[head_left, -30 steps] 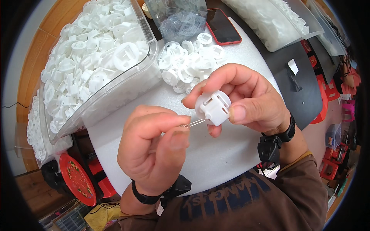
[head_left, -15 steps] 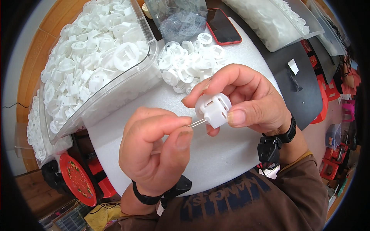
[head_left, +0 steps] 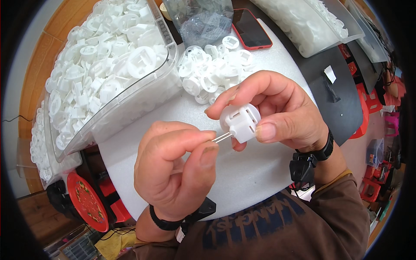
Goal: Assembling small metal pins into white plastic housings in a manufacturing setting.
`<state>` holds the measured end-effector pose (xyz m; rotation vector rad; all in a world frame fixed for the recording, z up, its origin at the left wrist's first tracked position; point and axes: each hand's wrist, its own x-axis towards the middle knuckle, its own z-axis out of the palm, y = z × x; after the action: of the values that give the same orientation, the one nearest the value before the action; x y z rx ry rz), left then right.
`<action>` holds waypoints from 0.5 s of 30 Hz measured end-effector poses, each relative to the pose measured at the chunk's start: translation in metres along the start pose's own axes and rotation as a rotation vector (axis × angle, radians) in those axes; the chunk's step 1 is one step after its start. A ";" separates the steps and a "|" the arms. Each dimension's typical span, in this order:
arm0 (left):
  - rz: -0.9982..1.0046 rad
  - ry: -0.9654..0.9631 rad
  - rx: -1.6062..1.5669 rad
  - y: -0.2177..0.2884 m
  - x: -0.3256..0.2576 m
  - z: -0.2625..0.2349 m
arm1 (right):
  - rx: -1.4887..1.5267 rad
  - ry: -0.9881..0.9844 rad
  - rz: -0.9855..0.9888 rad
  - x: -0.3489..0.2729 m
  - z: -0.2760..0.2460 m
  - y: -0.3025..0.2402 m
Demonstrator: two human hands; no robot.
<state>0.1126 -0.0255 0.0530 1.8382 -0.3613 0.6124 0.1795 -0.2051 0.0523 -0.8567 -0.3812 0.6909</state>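
Here, the white plastic cap (head_left: 240, 122), round with slotted sides and a square boss, sits pinched in your right hand (head_left: 277, 112) above the white table (head_left: 251, 173). Your left hand (head_left: 173, 169) grips a thin metal pin (head_left: 222, 138) touching its underside.

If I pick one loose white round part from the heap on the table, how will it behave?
The white round parts look like thin moulded plastic, so probably light and stiff. Being flat discs lying on their faces, they seem unlikely to roll. The surface looks smooth, perhaps slightly slippery; the right hand grips a similar white part with several fingers.
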 end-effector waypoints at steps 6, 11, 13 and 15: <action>-0.009 0.004 0.003 0.000 -0.001 0.000 | -0.046 -0.006 -0.024 0.001 -0.001 0.002; 0.000 0.004 0.014 0.000 -0.001 0.000 | -0.072 -0.007 -0.055 0.000 0.000 0.002; 0.005 0.007 0.019 0.000 -0.001 0.000 | -0.068 -0.010 -0.059 0.000 -0.001 0.002; 0.011 0.010 0.023 0.000 -0.001 -0.001 | -0.078 0.003 -0.018 -0.001 0.000 -0.002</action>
<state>0.1111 -0.0242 0.0529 1.8559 -0.3590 0.6352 0.1793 -0.2063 0.0538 -0.9271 -0.4154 0.6614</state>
